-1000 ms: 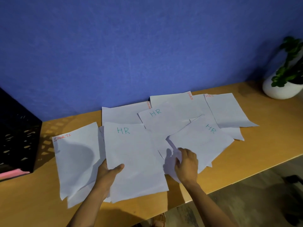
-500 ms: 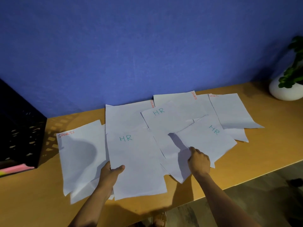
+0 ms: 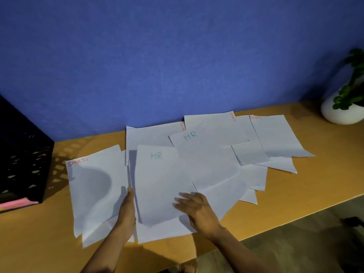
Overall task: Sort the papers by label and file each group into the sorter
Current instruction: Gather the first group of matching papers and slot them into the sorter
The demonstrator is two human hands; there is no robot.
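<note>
Paper has shifted on the wooden bench: the white sheet marked HR in green that lay tilted at the right of the spread half a second ago now lies on the near HR sheet, and the two make a small stack in front of the person. The left hand still grips that stack's left edge, fingers clenched on it with the thumb on top. The right hand has come across — its fingers are released and spread flat, blurred, resting on the stack's lower right part.

My reading is that the HR group is being gathered, with a third HR sheet lying farther back, well apart from both hands. Sheets marked SPORTS in red remain loose: one at the left just beside the stack, two at the back right. Another red-lettered sheet sits behind; its label is too small to read. The black mesh sorter stands at the far left — none of these white sheets is in it.
</note>
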